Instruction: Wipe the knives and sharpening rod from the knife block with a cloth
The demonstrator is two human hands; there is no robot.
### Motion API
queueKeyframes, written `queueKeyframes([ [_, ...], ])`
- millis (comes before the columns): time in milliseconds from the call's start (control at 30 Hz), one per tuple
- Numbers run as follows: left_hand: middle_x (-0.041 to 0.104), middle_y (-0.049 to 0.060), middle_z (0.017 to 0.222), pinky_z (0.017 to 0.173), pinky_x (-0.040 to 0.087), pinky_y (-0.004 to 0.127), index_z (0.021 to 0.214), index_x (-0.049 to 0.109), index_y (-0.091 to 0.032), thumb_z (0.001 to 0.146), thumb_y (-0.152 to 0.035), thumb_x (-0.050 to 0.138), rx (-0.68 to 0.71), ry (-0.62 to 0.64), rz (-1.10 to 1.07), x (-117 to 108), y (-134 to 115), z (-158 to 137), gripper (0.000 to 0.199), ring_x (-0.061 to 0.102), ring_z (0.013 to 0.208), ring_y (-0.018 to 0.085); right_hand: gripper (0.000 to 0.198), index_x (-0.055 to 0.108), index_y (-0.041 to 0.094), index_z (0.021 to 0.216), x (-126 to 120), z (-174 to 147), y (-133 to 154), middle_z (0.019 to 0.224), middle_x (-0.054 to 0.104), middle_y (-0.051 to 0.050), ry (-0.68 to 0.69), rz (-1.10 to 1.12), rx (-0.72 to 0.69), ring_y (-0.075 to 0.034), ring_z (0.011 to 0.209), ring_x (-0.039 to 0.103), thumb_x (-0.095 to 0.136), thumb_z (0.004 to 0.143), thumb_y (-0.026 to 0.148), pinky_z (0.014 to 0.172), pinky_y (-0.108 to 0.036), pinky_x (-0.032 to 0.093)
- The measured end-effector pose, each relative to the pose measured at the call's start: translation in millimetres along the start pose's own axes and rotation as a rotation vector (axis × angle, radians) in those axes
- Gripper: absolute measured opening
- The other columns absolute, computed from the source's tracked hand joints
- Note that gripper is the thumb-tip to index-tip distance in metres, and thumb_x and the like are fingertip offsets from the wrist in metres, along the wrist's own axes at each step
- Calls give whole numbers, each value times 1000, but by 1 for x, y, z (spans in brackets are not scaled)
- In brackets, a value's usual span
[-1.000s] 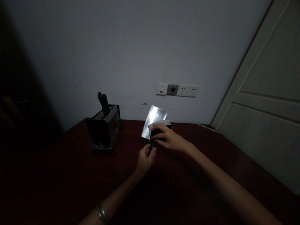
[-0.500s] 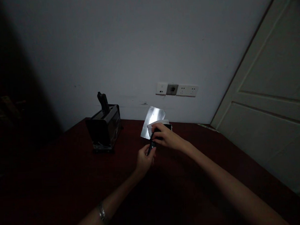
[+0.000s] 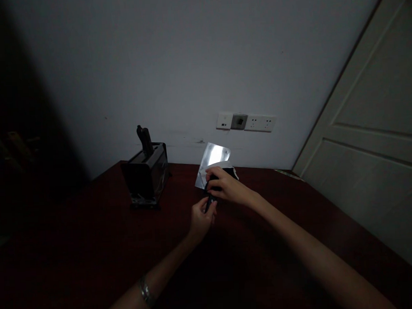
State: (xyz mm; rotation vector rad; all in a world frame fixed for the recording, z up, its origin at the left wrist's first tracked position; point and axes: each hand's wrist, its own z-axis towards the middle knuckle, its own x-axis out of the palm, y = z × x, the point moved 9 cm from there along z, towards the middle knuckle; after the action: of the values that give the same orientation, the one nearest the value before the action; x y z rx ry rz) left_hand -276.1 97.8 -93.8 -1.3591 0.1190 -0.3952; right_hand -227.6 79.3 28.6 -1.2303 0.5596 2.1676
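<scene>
My left hand (image 3: 201,216) is closed round the black handle of a cleaver (image 3: 211,153), whose broad shiny blade points away and up toward the wall. Close beyond it, my right hand (image 3: 224,183) has its fingers bent and pinched over a white cloth (image 3: 223,164), near where blade and handle meet. The cloth covers the lower part of the blade and has a dark area beside the knuckles. What lies under the right fingertips is partly hidden.
A black knife block (image 3: 145,175) with dark handles sticking up stands at the left on the dark red table (image 3: 176,251). Wall sockets (image 3: 245,121) sit above the table's back edge. A pale panelled door (image 3: 373,165) rises at the right.
The view has shifted slightly, so everything sits a little further right. The right hand and cloth have moved slightly over the blade; both hands keep their grip.
</scene>
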Motion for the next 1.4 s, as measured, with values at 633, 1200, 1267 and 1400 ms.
queueKeyframes([
  [633,50,-6,54,31,34,17,74,46,-16,67,-50,60,-25,-75,-151,-25,-12,23,38,43,34,5,14,66,17,77,-14,-97,-97,80,65,-2,-441,345,592,-17,77,58,61,71,29,75,-33,43],
  [1200,55,0,63,48,49,23,87,53,-10,81,-32,55,-190,232,-355,-6,-61,15,23,57,50,10,11,69,23,79,54,-116,-65,76,70,-3,68,212,517,-17,70,64,62,72,27,70,-28,45],
  [1267,56,2,63,58,52,27,86,54,-8,84,-29,51,-219,252,-406,-3,-68,15,21,62,59,14,13,69,22,77,63,-116,-56,72,70,-3,132,212,516,-17,65,64,66,69,31,67,-26,46],
  [1400,59,5,65,77,49,37,84,55,-7,87,-26,47,-298,296,-560,6,-76,19,20,65,76,20,23,68,21,91,17,-98,-48,84,71,-6,-6,70,484,-20,76,66,57,77,37,73,-32,49],
])
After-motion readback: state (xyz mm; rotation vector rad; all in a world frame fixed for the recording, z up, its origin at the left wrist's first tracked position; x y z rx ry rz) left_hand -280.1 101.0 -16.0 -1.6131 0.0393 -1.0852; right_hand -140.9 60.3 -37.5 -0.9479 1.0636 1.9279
